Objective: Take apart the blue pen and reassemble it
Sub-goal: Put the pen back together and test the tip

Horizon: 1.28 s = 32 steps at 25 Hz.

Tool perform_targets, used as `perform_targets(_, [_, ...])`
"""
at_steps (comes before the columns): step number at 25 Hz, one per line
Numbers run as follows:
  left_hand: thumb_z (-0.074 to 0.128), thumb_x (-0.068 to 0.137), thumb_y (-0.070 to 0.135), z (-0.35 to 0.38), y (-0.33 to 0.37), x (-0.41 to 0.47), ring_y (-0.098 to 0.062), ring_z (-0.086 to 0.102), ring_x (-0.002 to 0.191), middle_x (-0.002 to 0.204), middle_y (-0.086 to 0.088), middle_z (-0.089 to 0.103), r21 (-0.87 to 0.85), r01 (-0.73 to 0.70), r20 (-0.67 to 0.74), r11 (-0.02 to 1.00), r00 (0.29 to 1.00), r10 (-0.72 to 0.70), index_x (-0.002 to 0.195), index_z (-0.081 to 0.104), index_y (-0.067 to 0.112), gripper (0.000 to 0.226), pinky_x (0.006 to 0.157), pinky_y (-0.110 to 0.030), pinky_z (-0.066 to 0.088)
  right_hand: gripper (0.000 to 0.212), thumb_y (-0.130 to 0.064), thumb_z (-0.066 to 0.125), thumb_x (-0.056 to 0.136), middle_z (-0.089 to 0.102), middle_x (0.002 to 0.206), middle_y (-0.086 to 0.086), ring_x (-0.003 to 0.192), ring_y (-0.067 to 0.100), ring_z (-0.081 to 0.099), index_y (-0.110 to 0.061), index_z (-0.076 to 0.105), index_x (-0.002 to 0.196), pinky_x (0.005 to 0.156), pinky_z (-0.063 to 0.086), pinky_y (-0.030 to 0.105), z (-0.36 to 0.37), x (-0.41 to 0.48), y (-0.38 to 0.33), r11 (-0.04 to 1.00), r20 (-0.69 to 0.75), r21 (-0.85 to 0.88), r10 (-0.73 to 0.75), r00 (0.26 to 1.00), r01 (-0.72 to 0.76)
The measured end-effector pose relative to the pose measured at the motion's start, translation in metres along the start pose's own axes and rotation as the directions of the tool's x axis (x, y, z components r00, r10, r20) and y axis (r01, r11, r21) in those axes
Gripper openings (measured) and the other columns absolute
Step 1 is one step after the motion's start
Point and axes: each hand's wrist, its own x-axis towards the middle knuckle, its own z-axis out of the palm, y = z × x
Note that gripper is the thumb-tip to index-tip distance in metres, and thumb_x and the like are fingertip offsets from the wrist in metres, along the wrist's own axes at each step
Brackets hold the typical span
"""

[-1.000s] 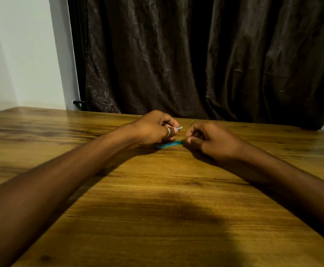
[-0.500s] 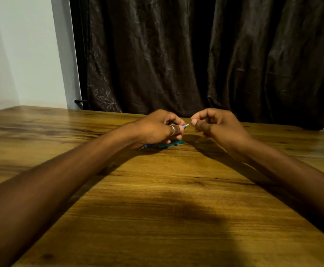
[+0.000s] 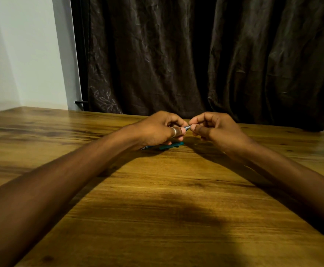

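Just above the centre of the frame, the left hand (image 3: pixel 158 130), a silver ring (image 3: pixel 174 132) on its thumb, closes its fingers around a slim blue-grey pen piece (image 3: pixel 187 127) whose tip pokes out to the right. The right hand (image 3: pixel 213 128) pinches that tip between thumb and forefinger. Under the left hand, a teal-blue pen barrel (image 3: pixel 169 147) lies flat on the brown wooden table (image 3: pixel 157 199).
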Motion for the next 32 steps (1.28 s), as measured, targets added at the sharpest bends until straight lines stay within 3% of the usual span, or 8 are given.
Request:
perform_targets(3, [0.060, 0.099, 0.013, 0.001, 0.000, 0.000, 0.000, 0.069, 0.083, 0.090, 0.003, 0.072, -0.008, 0.006, 0.003, 1.000, 1.000, -0.006, 0.114, 0.068, 0.015, 0.018, 0.066, -0.019, 0.052, 0.014, 0.002, 0.065, 0.092, 0.066, 0.089, 0.019, 0.079, 0.023, 0.054, 0.003, 0.070, 0.105, 0.061, 0.042, 0.022, 0.001, -0.001, -0.001, 1.000, 0.001, 0.003, -0.021, 1.000, 0.021])
perform_targets(7, [0.061, 0.098, 0.009, 0.001, 0.002, 0.000, -0.003, 0.071, 0.081, 0.089, 0.001, 0.072, -0.047, 0.020, -0.002, 0.999, 1.000, -0.020, 0.114, 0.066, 0.011, 0.017, 0.063, -0.019, 0.052, 0.012, 0.001, 0.067, 0.091, 0.068, 0.086, 0.020, 0.073, 0.018, 0.057, 0.000, 0.071, 0.102, 0.058, 0.044, 0.015, 0.001, -0.002, -0.002, 1.000, 0.002, 0.009, -0.022, 1.000, 0.022])
perform_targets(12, [0.065, 0.094, 0.007, 0.002, 0.004, -0.001, -0.002, 0.070, 0.073, 0.087, -0.001, 0.073, -0.070, 0.000, -0.037, 0.998, 0.999, -0.003, 0.125, 0.051, 0.005, 0.034, 0.056, -0.020, 0.051, 0.011, -0.002, 0.065, 0.093, 0.068, 0.080, 0.013, 0.065, 0.009, 0.057, 0.000, 0.070, 0.102, 0.057, 0.045, 0.014, 0.000, -0.003, -0.001, 0.999, 0.017, -0.005, -0.036, 0.999, 0.036])
perform_targets(16, [0.067, 0.093, 0.009, 0.001, 0.005, -0.001, 0.004, 0.069, 0.066, 0.085, 0.003, 0.073, -0.080, -0.007, -0.042, 0.997, 0.999, 0.004, 0.127, 0.047, 0.007, 0.039, 0.052, -0.015, 0.051, 0.013, -0.001, 0.065, 0.093, 0.068, 0.084, 0.017, 0.074, 0.017, 0.059, 0.003, 0.070, 0.104, 0.058, 0.045, 0.013, 0.002, -0.004, -0.001, 0.999, 0.021, -0.006, -0.052, 0.998, 0.053])
perform_targets(19, [0.067, 0.093, 0.008, 0.001, 0.004, -0.002, 0.002, 0.069, 0.069, 0.087, 0.002, 0.073, -0.095, -0.008, -0.040, 0.995, 0.999, 0.004, 0.128, 0.046, 0.005, 0.040, 0.054, -0.017, 0.051, 0.012, -0.003, 0.066, 0.093, 0.070, 0.085, 0.015, 0.075, 0.017, 0.061, 0.000, 0.071, 0.103, 0.059, 0.046, 0.016, 0.003, -0.003, 0.000, 0.999, 0.022, 0.011, -0.037, 0.999, 0.037])
perform_targets(23, [0.066, 0.094, 0.008, 0.003, 0.007, -0.003, -0.001, 0.070, 0.073, 0.089, 0.000, 0.072, -0.166, -0.011, -0.058, 0.986, 0.998, 0.002, 0.129, 0.046, 0.005, 0.040, 0.057, -0.019, 0.053, 0.010, -0.007, 0.068, 0.092, 0.073, 0.088, 0.007, 0.077, 0.010, 0.068, -0.013, 0.072, 0.099, 0.059, 0.049, 0.019, 0.002, -0.002, 0.001, 0.984, 0.027, 0.168, 0.048, 0.998, -0.052])
perform_targets(29, [0.050, 0.104, 0.019, 0.000, 0.006, -0.005, -0.015, 0.070, 0.096, 0.105, -0.005, 0.072, -0.128, 0.073, 0.052, 0.989, 0.996, -0.066, 0.124, 0.057, 0.009, 0.024, 0.074, -0.025, 0.054, 0.007, -0.010, 0.062, 0.097, 0.070, 0.081, 0.005, 0.071, 0.003, 0.066, -0.012, 0.068, 0.095, 0.057, 0.049, 0.017, -0.007, 0.003, -0.001, 0.982, -0.041, 0.186, 0.040, 0.998, -0.032])
perform_targets(32, [0.046, 0.106, 0.021, -0.003, 0.003, -0.005, -0.016, 0.069, 0.097, 0.106, -0.007, 0.072, -0.101, 0.133, 0.109, 0.986, 0.987, -0.122, 0.118, 0.063, 0.010, 0.023, 0.072, -0.023, 0.054, 0.009, -0.010, 0.057, 0.100, 0.071, 0.090, 0.008, 0.074, 0.006, 0.069, -0.007, 0.064, 0.103, 0.061, 0.052, 0.019, -0.016, 0.006, -0.003, 0.959, -0.096, 0.278, 0.086, 0.992, -0.056])
